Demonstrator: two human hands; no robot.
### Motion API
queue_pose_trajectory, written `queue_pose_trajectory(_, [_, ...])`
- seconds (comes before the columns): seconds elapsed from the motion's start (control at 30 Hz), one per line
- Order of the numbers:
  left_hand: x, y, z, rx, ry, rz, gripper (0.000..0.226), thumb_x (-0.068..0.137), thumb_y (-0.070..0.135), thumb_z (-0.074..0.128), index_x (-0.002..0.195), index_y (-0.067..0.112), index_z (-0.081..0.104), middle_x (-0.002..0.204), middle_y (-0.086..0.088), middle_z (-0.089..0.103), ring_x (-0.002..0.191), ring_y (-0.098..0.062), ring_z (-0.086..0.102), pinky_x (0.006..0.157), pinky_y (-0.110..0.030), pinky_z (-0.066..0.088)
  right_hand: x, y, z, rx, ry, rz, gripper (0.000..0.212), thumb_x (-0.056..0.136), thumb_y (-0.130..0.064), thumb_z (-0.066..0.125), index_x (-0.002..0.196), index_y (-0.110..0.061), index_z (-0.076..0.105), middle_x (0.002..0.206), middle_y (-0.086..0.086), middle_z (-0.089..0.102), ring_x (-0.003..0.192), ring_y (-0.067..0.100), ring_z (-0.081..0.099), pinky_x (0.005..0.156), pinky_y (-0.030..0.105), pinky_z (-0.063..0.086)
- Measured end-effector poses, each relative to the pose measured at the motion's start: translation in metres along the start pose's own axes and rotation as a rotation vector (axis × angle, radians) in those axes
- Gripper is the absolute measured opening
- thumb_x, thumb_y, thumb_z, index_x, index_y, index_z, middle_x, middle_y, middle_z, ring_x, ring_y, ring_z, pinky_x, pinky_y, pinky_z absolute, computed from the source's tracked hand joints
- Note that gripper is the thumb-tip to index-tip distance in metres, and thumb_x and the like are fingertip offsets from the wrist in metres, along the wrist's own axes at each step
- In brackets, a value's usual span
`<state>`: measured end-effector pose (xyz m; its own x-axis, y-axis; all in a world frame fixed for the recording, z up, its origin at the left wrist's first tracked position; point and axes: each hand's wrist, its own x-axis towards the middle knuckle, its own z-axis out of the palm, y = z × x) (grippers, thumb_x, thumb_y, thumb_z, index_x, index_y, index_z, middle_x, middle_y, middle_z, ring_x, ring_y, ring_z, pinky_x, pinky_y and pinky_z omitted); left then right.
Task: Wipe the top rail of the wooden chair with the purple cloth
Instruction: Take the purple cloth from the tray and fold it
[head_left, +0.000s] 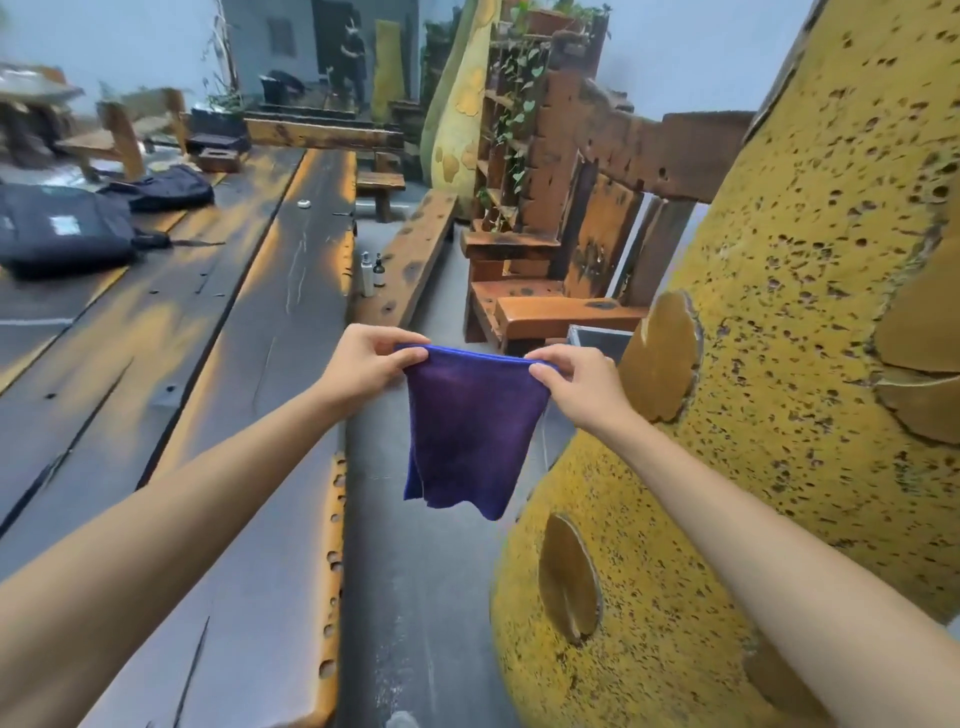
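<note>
A purple cloth (470, 431) hangs folded in mid-air in front of me, held by its top edge. My left hand (366, 366) pinches the cloth's upper left corner and my right hand (582, 384) pinches the upper right corner. Beyond the cloth, to the right, stands a rough wooden chair (550, 312) with an orange-brown seat. Its thick, dark top rail (654, 150) runs across at upper right, well above and behind my hands, its right end hidden by a yellow sculpture.
A large pitted yellow sculpture (779, 364) fills the right side, close to my right arm. A long dark wooden table (208, 364) runs along the left with black bags (67, 228). Two small bottles (372, 273) stand by a bench (410, 254). A person stands far back.
</note>
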<state>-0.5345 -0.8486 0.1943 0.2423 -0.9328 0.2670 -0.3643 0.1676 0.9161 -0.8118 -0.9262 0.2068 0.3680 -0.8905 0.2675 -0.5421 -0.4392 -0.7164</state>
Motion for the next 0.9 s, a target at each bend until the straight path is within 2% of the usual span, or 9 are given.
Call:
queue_pose_trajectory(0.03, [0.015,-0.009,-0.003,0.003,0.012,-0.004,0.019,0.090,0.009,0.073,0.107,0.003,0.077,0.097,-0.016,0.078,0.083,-0.015,0.069,0.083,-0.033,0.058,0.020,0.004,0.009,-0.025,0.003,-0.002,0.017,0.097,-0.021,0.070,0.109,-0.024,0.081,0.095,-0.009,0.078,0.081,-0.005,0.068,0.078,0.007,0.048])
queue_pose_trajectory(0.1, [0.049,-0.028,-0.011,-0.002,0.033,-0.013,0.016,0.091,0.007,0.072,0.106,0.002,0.077,0.097,-0.020,0.077,0.081,-0.015,0.067,0.081,-0.033,0.057,0.061,0.012,0.029,-0.054,-0.004,-0.008,0.017,0.096,-0.025,0.069,0.108,-0.025,0.081,0.101,-0.006,0.081,0.090,0.010,0.072,0.088,0.027,0.054])
queue_pose_trajectory(0.17, [0.083,-0.048,-0.019,0.013,0.040,-0.018,0.016,0.092,0.008,0.071,0.105,0.003,0.077,0.097,-0.021,0.076,0.081,-0.016,0.067,0.077,-0.033,0.058,0.101,0.018,0.048,-0.092,-0.022,-0.035,0.018,0.097,-0.026,0.067,0.108,-0.024,0.080,0.103,-0.004,0.081,0.093,0.016,0.072,0.088,0.034,0.054])
queue_pose_trajectory(0.3, [0.147,-0.080,-0.038,0.081,0.051,-0.051,0.014,0.093,0.010,0.069,0.103,0.006,0.078,0.096,-0.023,0.074,0.079,-0.018,0.064,0.071,-0.035,0.057,0.173,0.025,0.079,-0.043,-0.098,-0.025,0.010,0.102,-0.021,0.061,0.101,-0.024,0.071,0.072,-0.009,0.074,0.054,0.005,0.070,0.067,0.020,0.051])
queue_pose_trajectory(0.37, [0.181,-0.093,-0.048,0.119,0.046,-0.044,0.013,0.094,0.009,0.068,0.102,0.006,0.077,0.095,-0.022,0.074,0.079,-0.020,0.064,0.068,-0.035,0.058,0.211,0.027,0.095,-0.010,-0.123,-0.009,0.010,0.104,-0.020,0.057,0.105,-0.020,0.067,0.068,-0.005,0.073,0.052,0.007,0.072,0.057,0.013,0.051])
queue_pose_trajectory(0.43, [0.212,-0.103,-0.054,0.136,0.061,-0.059,0.013,0.094,0.008,0.066,0.101,0.006,0.077,0.092,-0.020,0.074,0.076,-0.017,0.063,0.061,-0.027,0.055,0.243,0.030,0.110,0.086,-0.149,0.052,0.012,0.106,-0.016,0.053,0.108,-0.016,0.065,0.078,0.005,0.074,0.057,0.011,0.075,0.052,0.019,0.056])
queue_pose_trajectory(0.57, [0.269,-0.125,-0.062,0.137,0.086,-0.074,0.014,0.096,0.007,0.064,0.104,0.002,0.075,0.096,-0.022,0.072,0.084,-0.018,0.067,0.066,-0.021,0.057,0.303,0.040,0.136,0.153,-0.140,0.054,0.013,0.106,-0.012,0.053,0.104,-0.019,0.064,0.097,0.004,0.072,0.075,0.008,0.078,0.072,0.030,0.065])
queue_pose_trajectory(0.7, [0.325,-0.151,-0.068,0.162,0.116,-0.096,0.014,0.097,0.008,0.063,0.104,0.004,0.074,0.098,-0.017,0.072,0.094,-0.028,0.071,0.079,-0.029,0.061,0.366,0.056,0.159,0.124,-0.121,0.010,0.016,0.105,-0.014,0.054,0.099,-0.025,0.063,0.089,-0.008,0.073,0.077,0.002,0.077,0.081,0.039,0.064])
queue_pose_trajectory(0.9, [0.424,-0.201,-0.065,0.257,0.135,-0.129,0.014,0.096,0.016,0.063,0.103,0.015,0.076,0.094,-0.004,0.075,0.088,-0.019,0.072,0.090,-0.041,0.058,0.474,0.095,0.193,0.099,-0.110,-0.017,0.016,0.104,-0.018,0.055,0.098,-0.030,0.064,0.077,-0.010,0.074,0.074,0.004,0.077,0.084,0.044,0.063])
